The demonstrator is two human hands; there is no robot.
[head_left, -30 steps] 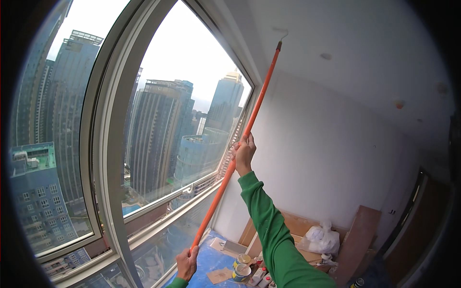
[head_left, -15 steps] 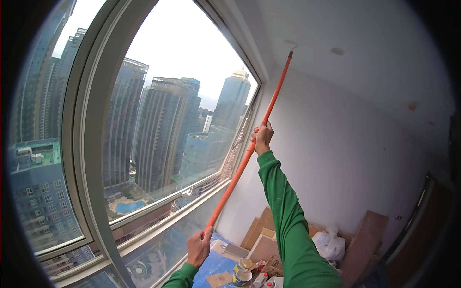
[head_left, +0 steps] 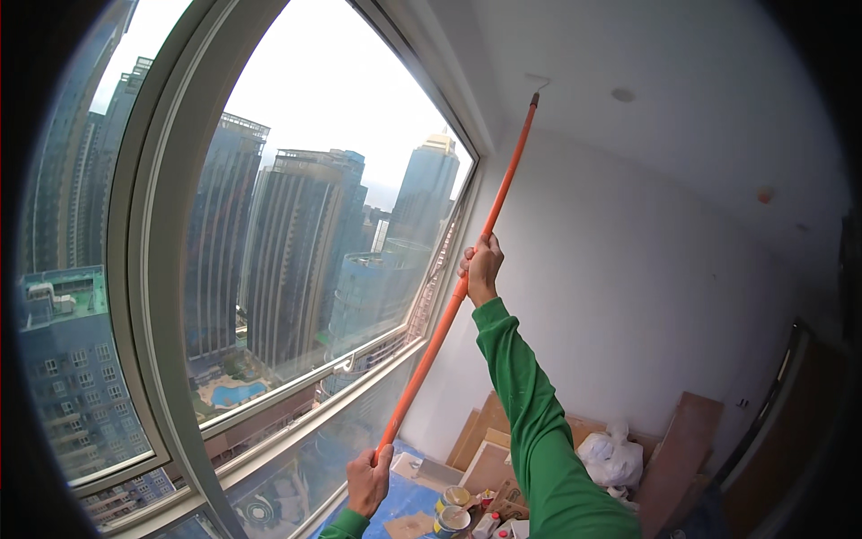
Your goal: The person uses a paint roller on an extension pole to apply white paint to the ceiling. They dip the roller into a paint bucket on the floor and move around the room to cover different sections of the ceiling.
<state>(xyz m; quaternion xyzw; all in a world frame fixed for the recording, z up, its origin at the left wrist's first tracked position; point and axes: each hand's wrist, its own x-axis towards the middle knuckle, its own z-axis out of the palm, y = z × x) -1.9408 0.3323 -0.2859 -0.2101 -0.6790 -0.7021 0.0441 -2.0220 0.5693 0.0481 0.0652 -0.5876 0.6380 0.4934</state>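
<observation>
A long orange extension pole (head_left: 429, 366) slants up and to the right across the view. Near its middle my right hand (head_left: 483, 269) wraps round it, that arm stretched out in a green sleeve. Lower down, my left hand (head_left: 368, 482) is closed round the pole's near end. At the far end, past a dark tip, a thin bent wire frame (head_left: 543, 84) carries what looks like a pale paint roller at the white ceiling (head_left: 664, 54). The roller is hard to make out against that white, so I cannot tell whether it touches.
Tall windows (head_left: 314, 180) run along the left, with high buildings outside. Below, blue sheeting (head_left: 395, 510) covers the floor, holding paint cans (head_left: 452, 519), bottles and cardboard. A white plastic bag (head_left: 611, 456) and a leaning brown board (head_left: 681, 449) stand by the far wall (head_left: 620, 296).
Both hands have come down slightly with the pole, the left one more plainly. The whole view has shifted a little, so the scene sits farther left. Both grips stay closed.
</observation>
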